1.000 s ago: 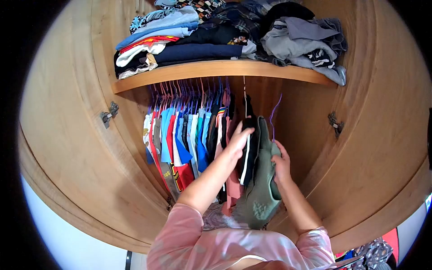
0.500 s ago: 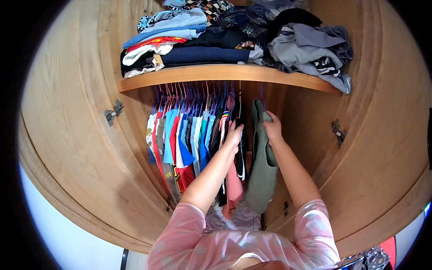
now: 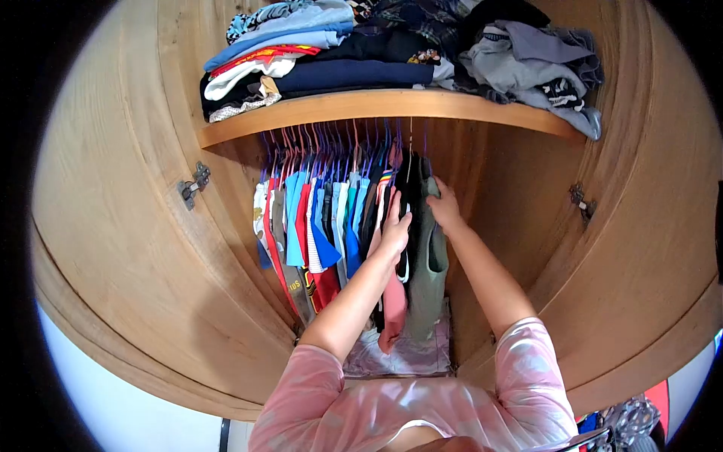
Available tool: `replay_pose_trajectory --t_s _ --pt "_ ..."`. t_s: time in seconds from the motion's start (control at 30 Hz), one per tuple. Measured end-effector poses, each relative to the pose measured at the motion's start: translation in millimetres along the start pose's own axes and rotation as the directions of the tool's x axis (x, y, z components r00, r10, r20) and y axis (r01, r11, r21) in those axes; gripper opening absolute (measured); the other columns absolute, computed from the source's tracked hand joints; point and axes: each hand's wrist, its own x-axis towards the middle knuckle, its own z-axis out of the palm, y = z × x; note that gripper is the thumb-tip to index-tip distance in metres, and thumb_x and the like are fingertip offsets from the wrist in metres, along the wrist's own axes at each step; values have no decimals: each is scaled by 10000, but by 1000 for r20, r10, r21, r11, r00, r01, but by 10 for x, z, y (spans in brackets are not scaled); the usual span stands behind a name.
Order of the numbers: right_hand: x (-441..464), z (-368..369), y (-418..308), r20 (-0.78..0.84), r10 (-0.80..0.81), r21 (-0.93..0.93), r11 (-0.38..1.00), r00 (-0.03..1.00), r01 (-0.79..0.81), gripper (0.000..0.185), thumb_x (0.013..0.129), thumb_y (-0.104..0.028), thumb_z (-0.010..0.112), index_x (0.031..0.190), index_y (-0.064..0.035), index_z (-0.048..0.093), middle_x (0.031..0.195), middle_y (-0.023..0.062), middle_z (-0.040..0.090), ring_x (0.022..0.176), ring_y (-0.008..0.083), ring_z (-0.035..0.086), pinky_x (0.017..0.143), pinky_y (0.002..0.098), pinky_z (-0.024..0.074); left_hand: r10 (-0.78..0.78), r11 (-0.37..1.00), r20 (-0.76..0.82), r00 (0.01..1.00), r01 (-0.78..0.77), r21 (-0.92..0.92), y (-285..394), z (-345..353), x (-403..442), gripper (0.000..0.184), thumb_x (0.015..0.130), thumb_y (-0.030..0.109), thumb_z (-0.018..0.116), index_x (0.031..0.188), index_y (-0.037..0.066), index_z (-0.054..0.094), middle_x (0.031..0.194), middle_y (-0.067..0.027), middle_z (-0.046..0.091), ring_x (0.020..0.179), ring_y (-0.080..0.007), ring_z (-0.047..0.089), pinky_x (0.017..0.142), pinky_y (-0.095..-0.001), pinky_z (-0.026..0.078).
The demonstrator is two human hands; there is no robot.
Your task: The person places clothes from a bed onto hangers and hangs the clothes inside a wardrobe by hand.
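Note:
A row of clothes hangs on thin hangers beneath the wardrobe shelf. At its right end is a dark green sleeveless vest (image 3: pixel 428 267). My right hand (image 3: pixel 446 207) holds this vest near its shoulder, thumb towards me; the other fingers are partly hidden. My left hand (image 3: pixel 396 232) rests against the neighbouring garments with fingers stretched upward and thumb apart. Below that hand a salmon-pink garment (image 3: pixel 393 313) hangs down, and a black garment (image 3: pixel 414 196) sits between my two hands.
Folded and heaped clothes (image 3: pixel 354 71) cover the wooden shelf (image 3: pixel 392 105) above. Open doors flank the wardrobe, with metal hinges on the left (image 3: pixel 193 185) and right (image 3: pixel 581 203). A greyish patterned cloth (image 3: pixel 422 354) lies on the wardrobe floor.
The green vest has moved left with my right hand, closing the gap to the row. My left fingers have straightened upward. The view has tilted slightly down.

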Motion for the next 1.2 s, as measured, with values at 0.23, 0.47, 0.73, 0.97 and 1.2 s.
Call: replay_pose_trajectory --t_s 0.23,0.47,0.73,0.97,1.2 --pt "-169 17 143 -81 10 24 1000 997 -8 512 759 -134 622 1244 -34 494 1122 268 569 1051 398 554 907 415 425 -46 994 92 995 55 -93 160 -51 -297 574 900 39 494 1424 40 261 1499 -130 209 1383 -211 195 1108 -298 141" --pt "-160 -29 140 -112 40 -157 986 993 -58 398 832 -229 598 1171 -27 547 978 258 624 961 416 589 839 454 452 23 997 155 988 -12 -73 -1 -132 -400 579 903 45 513 1426 78 266 1460 -149 281 1371 -268 228 1099 -368 196" --pt "-598 -336 -118 -224 -31 -154 988 974 -4 561 860 -270 590 1302 21 404 1294 252 446 1217 381 418 1010 411 338 37 969 181 983 9 -248 292 -70 -708 431 871 48 547 1286 76 434 1233 -100 502 1135 -184 487 948 -304 380" --pt "-1649 -1037 -82 -41 40 147 989 998 -34 479 879 -172 584 1286 11 408 1194 164 518 1064 236 530 868 329 448 -162 901 380 911 294 -320 419 260 -1139 249 913 100 492 1159 77 521 981 -31 608 810 -89 548 715 -215 413" --pt "-3068 -1940 -114 134 380 284 870 915 -403 336 922 -168 543 1210 -7 481 987 74 620 797 127 605 681 249 485 -287 822 683 672 539 -185 267 1148 -2026 123 918 112 501 1001 73 584 834 8 598 685 -49 503 620 -186 381"
